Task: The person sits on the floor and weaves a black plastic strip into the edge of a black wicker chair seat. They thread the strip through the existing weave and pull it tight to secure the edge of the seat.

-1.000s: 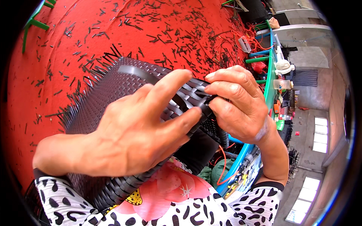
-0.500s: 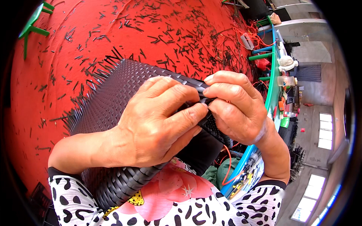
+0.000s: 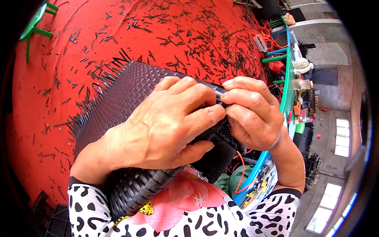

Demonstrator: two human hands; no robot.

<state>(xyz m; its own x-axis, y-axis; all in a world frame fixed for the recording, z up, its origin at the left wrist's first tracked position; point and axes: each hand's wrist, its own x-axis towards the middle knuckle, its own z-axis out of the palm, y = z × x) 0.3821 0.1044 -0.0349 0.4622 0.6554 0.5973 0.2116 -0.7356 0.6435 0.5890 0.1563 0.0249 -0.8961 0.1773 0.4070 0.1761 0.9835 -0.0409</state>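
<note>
i see the dark woven basket [image 3: 130, 98] lying on its side against my lap, over the red floor [image 3: 59, 71] strewn with cut strips. my left hand [image 3: 166, 126] is curled over the basket's upper edge, fingers closed on the weave. my right hand [image 3: 252, 114] meets it at that edge, fingertips pinched shut on the rim strand. right of the basket runs a cluttered green bench [image 3: 290, 87].

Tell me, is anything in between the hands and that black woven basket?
No, nothing visible is. The left hand lies flat on the black woven basket, gripping its rim. The right hand pinches the same rim right beside it, fingertips touching the weave. Cut black strips lie only on the red floor beyond.
</note>
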